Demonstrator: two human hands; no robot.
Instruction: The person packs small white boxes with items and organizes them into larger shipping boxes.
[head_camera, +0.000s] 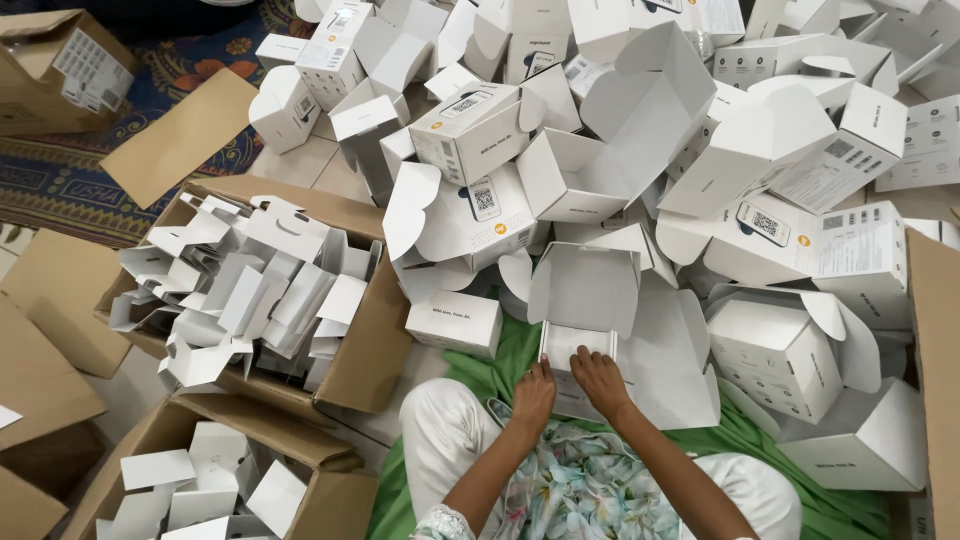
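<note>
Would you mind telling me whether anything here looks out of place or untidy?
Nothing looks damaged, but the white boxes lie in a loose heap, tipped at all angles with flaps open. The white inserts are jumbled in the brown carton. Both hands, left and right, rest on one open box.

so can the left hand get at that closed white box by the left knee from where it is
Probably yes. The left hand rests on the open white box, and the closed white box lies just to its left on the floor with nothing between them.

white open box (583, 345) | lid flap raised | upright on green cloth (500, 365)
</note>
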